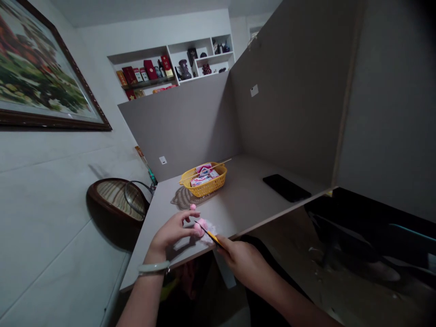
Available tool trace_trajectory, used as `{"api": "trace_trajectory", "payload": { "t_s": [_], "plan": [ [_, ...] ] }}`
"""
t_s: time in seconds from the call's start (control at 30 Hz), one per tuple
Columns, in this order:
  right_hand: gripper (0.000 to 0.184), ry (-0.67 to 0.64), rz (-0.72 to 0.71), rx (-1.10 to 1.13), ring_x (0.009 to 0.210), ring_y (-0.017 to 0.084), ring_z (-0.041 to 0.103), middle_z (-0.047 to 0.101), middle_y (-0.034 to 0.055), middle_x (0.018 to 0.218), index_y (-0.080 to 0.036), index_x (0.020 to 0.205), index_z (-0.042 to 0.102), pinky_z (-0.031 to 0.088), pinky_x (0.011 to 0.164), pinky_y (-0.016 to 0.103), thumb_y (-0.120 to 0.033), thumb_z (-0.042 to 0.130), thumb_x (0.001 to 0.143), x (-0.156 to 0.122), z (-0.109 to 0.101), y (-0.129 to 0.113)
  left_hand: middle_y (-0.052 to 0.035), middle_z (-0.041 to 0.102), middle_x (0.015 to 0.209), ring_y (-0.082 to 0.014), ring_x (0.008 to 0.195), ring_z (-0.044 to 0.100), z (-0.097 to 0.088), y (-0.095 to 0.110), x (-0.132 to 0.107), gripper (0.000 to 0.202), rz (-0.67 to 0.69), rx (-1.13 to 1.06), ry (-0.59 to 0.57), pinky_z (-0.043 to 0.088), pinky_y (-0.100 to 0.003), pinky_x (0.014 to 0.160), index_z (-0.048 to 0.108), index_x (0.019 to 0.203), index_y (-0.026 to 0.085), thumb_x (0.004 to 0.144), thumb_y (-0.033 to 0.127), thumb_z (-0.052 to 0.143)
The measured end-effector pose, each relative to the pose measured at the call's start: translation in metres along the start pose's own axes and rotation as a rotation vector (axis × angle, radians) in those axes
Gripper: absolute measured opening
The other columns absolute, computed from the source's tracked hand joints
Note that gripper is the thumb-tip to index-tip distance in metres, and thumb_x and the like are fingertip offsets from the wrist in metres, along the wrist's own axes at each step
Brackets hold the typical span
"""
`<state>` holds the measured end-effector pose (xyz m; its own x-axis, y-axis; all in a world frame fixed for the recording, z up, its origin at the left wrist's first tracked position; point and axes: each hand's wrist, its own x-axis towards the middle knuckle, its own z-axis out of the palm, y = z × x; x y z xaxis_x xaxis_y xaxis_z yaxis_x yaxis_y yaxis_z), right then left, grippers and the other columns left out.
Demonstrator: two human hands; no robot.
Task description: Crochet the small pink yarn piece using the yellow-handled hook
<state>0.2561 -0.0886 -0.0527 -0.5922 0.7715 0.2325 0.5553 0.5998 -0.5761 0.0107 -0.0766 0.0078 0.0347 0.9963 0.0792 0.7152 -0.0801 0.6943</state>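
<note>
My left hand (173, 231) pinches a small pink fluffy piece (200, 225) just above the near edge of the grey desk (245, 200). My right hand (240, 256) grips a thin tool with a yellow handle (213, 236), its dark tip touching the pink piece. A pale bracelet (154, 268) circles my left wrist. A tiny pink ball (192, 207) lies on the desk just behind my left hand.
A yellow basket (204, 186) with small packets and thin sticks stands further back, beside a brown woven mat (182, 197). A black phone (286, 187) lies at the right. Grey partition boards wall the desk. A round wooden stool (117, 200) sits to the left.
</note>
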Motion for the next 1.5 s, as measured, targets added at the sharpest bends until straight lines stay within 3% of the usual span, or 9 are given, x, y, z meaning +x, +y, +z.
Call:
{"api": "trace_trajectory", "payload": {
  "t_s": [0.07, 0.2, 0.33, 0.4, 0.53, 0.63, 0.9, 1.13, 1.5],
  "plan": [
    [0.033, -0.003, 0.000, 0.013, 0.084, 0.019, 0.072, 0.077, 0.0024, 0.094, -0.030, 0.128, 0.060, 0.037, 0.062, 0.023, -0.028, 0.046, 0.098, -0.001, 0.000, -0.001, -0.0109, 0.063, 0.127, -0.0235, 0.103, 0.058, 0.004, 0.004, -0.011, 0.057, 0.021, 0.050, 0.077, 0.048, -0.035, 0.089, 0.069, 0.118, 0.021, 0.064, 0.032, 0.081],
    [0.036, 0.002, 0.007, 0.027, 0.084, 0.020, 0.072, 0.077, 0.0030, 0.094, -0.030, 0.133, 0.057, 0.037, 0.062, 0.023, -0.027, 0.045, 0.098, -0.002, 0.003, 0.000, -0.0078, 0.059, 0.130, -0.0259, 0.116, 0.054, 0.019, 0.005, -0.035, 0.056, 0.075, 0.141, 0.353, 0.047, -0.037, 0.094, 0.063, 0.123, 0.025, 0.070, 0.037, 0.077],
    [0.037, 0.001, 0.006, 0.028, 0.083, 0.021, 0.073, 0.077, 0.0035, 0.093, -0.029, 0.132, 0.058, 0.038, 0.062, 0.024, -0.025, 0.046, 0.098, -0.002, 0.004, -0.001, -0.0069, 0.065, 0.097, -0.0247, 0.090, 0.060, 0.042, -0.001, -0.054, 0.027, -0.008, 0.177, 0.710, 0.049, -0.037, 0.081, 0.066, 0.092, 0.022, 0.077, 0.044, 0.068],
    [0.038, -0.001, 0.001, 0.018, 0.082, 0.021, 0.073, 0.077, 0.0037, 0.091, -0.028, 0.134, 0.057, 0.038, 0.061, 0.024, -0.024, 0.046, 0.097, -0.002, 0.005, -0.003, -0.0066, 0.065, 0.088, -0.0241, 0.082, 0.060, 0.056, -0.002, -0.058, 0.027, -0.074, 0.129, 0.787, 0.049, -0.035, 0.075, 0.064, 0.085, 0.021, 0.082, 0.049, 0.064],
    [0.041, 0.001, -0.011, 0.007, 0.082, 0.021, 0.073, 0.077, 0.0045, 0.092, -0.027, 0.137, 0.055, 0.039, 0.060, 0.024, -0.022, 0.044, 0.098, -0.004, 0.008, -0.005, -0.0073, 0.067, 0.089, -0.0234, 0.083, 0.062, 0.080, 0.004, -0.055, 0.031, -0.098, 0.083, 0.765, 0.049, -0.035, 0.078, 0.062, 0.090, 0.022, 0.089, 0.052, 0.055],
    [0.043, -0.003, -0.007, -0.003, 0.082, 0.022, 0.073, 0.077, 0.0058, 0.093, -0.025, 0.139, 0.053, 0.040, 0.060, 0.025, -0.022, 0.042, 0.098, -0.006, 0.012, -0.003, -0.0091, 0.067, 0.093, -0.0237, 0.081, 0.062, 0.086, 0.009, -0.050, 0.038, -0.112, 0.122, 0.827, 0.049, -0.035, 0.076, 0.061, 0.095, 0.020, 0.087, 0.057, 0.056],
    [0.045, 0.032, -0.042, -0.067, 0.076, 0.022, 0.073, 0.077, 0.0063, 0.089, -0.022, 0.144, 0.048, 0.040, 0.056, 0.026, -0.023, 0.037, 0.100, -0.011, 0.021, 0.001, -0.0080, 0.068, 0.095, -0.0234, 0.082, 0.062, 0.091, 0.010, -0.051, 0.030, -0.100, 0.249, 0.745, 0.046, -0.034, 0.075, 0.062, 0.098, 0.022, 0.092, 0.050, 0.053],
    [0.046, 0.100, -0.102, -0.148, 0.064, 0.019, 0.071, 0.076, 0.0038, 0.080, -0.023, 0.143, 0.047, 0.035, 0.048, 0.024, -0.023, 0.039, 0.098, -0.013, 0.029, 0.009, -0.0080, 0.069, 0.092, -0.0239, 0.082, 0.063, 0.097, 0.012, -0.051, 0.025, -0.105, 0.311, 0.796, 0.045, -0.032, 0.073, 0.062, 0.095, 0.022, 0.093, 0.045, 0.052],
    [0.044, 0.123, -0.113, -0.189, 0.062, 0.019, 0.070, 0.076, 0.0073, 0.079, -0.020, 0.138, 0.054, 0.037, 0.049, 0.023, -0.022, 0.033, 0.098, -0.013, 0.027, 0.010, -0.0076, 0.068, 0.091, -0.0233, 0.081, 0.062, 0.092, 0.019, -0.044, 0.023, -0.135, 0.201, 0.731, 0.046, -0.034, 0.075, 0.062, 0.092, 0.021, 0.091, 0.043, 0.053]
  ]
}}
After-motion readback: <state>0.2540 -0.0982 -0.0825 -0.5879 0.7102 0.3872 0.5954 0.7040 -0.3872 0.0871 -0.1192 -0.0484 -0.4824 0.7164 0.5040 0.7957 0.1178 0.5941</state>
